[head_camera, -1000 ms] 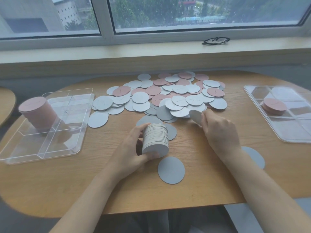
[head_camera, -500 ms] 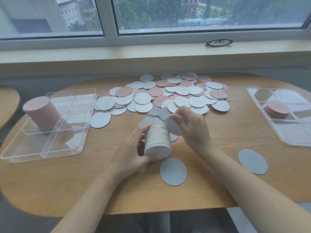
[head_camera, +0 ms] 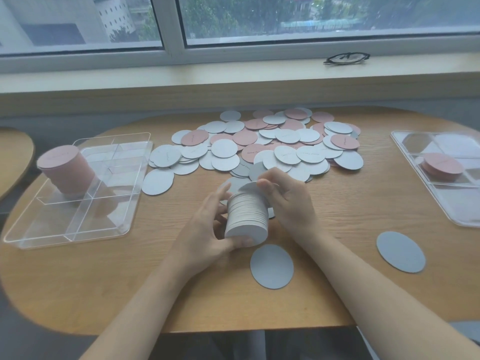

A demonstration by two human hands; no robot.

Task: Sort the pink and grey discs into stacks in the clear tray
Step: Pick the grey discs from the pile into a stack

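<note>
My left hand [head_camera: 207,229] grips a thick stack of grey discs [head_camera: 246,216], tilted on its side just above the table. At the stack's far end my right hand [head_camera: 288,201] pinches one grey disc [head_camera: 248,187] against it. Behind my hands lies a loose pile of pink and grey discs [head_camera: 272,146]. The clear tray [head_camera: 75,219] on the left holds a tall pink stack [head_camera: 65,172] in its far-left compartment. Two single grey discs lie flat, one [head_camera: 272,266] near my wrists and another [head_camera: 401,252] further right.
A second clear tray [head_camera: 462,211] at the right edge holds a short pink stack [head_camera: 441,166]. A pair of glasses [head_camera: 346,58] lies on the windowsill. The round wooden table's [head_camera: 104,281] front edge is close to me. Part of another table [head_camera: 13,157] shows at far left.
My right hand picked a grey disc from the pile's near edge and brought it left to the far end of the stack in my left hand.
</note>
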